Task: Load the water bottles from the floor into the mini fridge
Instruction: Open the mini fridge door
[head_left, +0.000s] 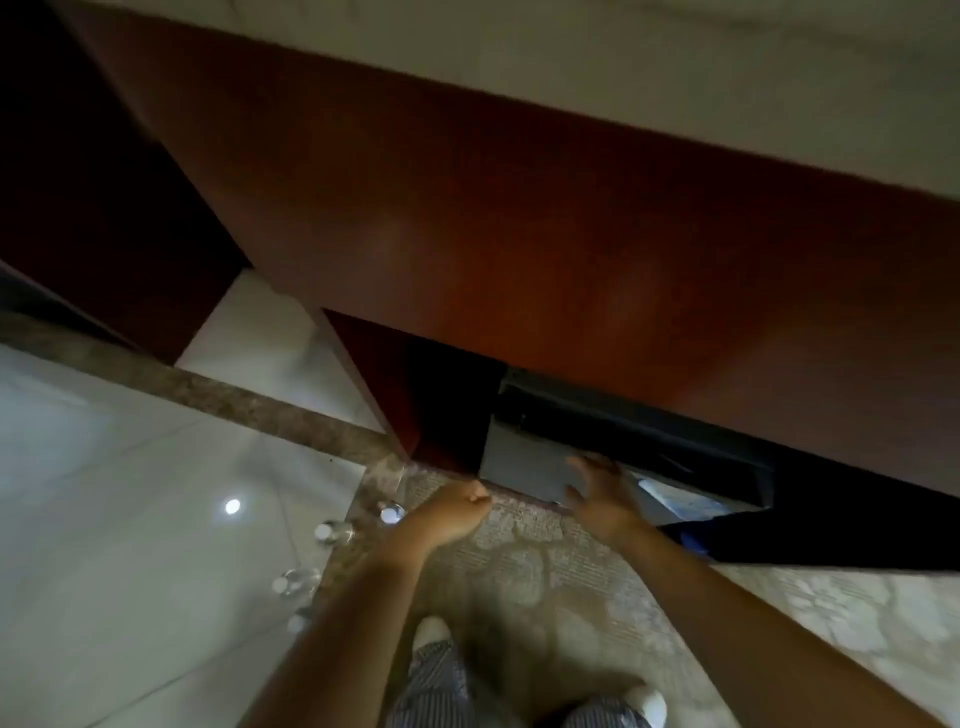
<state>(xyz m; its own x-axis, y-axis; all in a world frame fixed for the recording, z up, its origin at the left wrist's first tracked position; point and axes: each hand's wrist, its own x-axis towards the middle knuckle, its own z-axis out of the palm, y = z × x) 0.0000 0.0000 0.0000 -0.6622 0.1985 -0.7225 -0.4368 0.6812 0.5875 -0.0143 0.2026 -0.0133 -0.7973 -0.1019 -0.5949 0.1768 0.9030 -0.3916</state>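
Water bottles (327, 531): at least three clear bottles with white caps, upright in a loose row on the floor at near left, where glossy tile (130, 493) meets patterned carpet (545, 571)
Handling: judged fairly light, thin-walled and yielding, smooth and perhaps slippery; best taken round the mid-body or just below the cap
Mini fridge (623, 431): dark box tucked under the red-brown cabinet (519, 234), right of the bottles
Contents: interior hidden; only a pale lit gap shows right of the grey panel (519, 457); no bottles seen inside
Left hand (457, 512): fingers curled into a fist, holding nothing, beside the farthest bottle
Right hand (602, 493): fingers straight and spread at the grey panel's edge; contact cannot be told
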